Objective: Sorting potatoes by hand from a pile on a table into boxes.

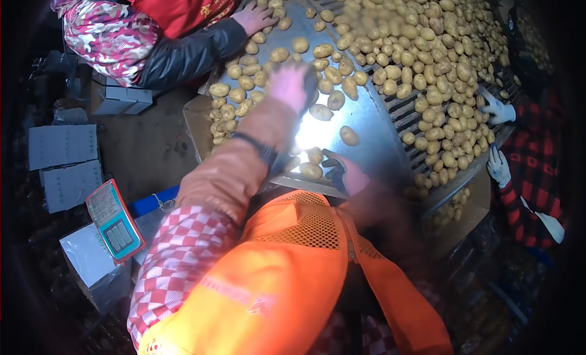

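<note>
My left hand [290,88], in a pink glove with a dark palm, reaches over loose potatoes [320,112] on a sloping metal table [377,141]. Motion smears its fingers, so I cannot see whether it grips one. Close to the table's near edge is my right hand [350,173], gloved in the same colours. Its dark fingers are apart, beside a potato [311,170], and nothing shows in them. Another potato [349,135] lies alone on the bare metal. Many more potatoes [246,83] cluster around and beyond my left hand.
A slatted rack [398,114] heaped with potatoes runs along the right. A co-worker's gloved hand [255,18] touches potatoes at the far left; another person's white gloves [499,166] are at the right. Cardboard box [196,126], scale [116,222] and white cartons [63,144] stand left.
</note>
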Motion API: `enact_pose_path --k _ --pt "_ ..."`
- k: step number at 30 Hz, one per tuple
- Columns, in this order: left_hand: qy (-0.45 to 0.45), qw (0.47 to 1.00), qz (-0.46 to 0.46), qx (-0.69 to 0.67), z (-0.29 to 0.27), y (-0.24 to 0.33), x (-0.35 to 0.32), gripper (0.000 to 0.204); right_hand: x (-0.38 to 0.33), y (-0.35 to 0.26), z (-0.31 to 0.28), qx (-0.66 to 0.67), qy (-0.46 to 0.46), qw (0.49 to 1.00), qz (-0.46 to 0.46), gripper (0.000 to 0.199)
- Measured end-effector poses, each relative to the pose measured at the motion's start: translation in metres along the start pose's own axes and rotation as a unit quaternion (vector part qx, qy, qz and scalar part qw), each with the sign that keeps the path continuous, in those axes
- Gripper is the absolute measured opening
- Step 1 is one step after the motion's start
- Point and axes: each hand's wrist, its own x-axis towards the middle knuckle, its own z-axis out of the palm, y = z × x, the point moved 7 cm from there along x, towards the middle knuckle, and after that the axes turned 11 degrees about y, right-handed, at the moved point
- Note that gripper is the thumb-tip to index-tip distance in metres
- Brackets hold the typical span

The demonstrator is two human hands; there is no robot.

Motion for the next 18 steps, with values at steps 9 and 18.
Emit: enact_pose_path --k 9,18 --pt "-0.01 0.984 0.108 0.143 -0.004 0.006 -0.092 0.051 -0.049 -0.019 -0.041 -0.018 0.011 0.984 -0.176 0.081" --pt "0.007 0.991 0.085 0.103 -0.021 0.015 -0.15 0.056 -0.006 0.013 -0.067 0.147 0.09 0.983 -0.06 0.046"
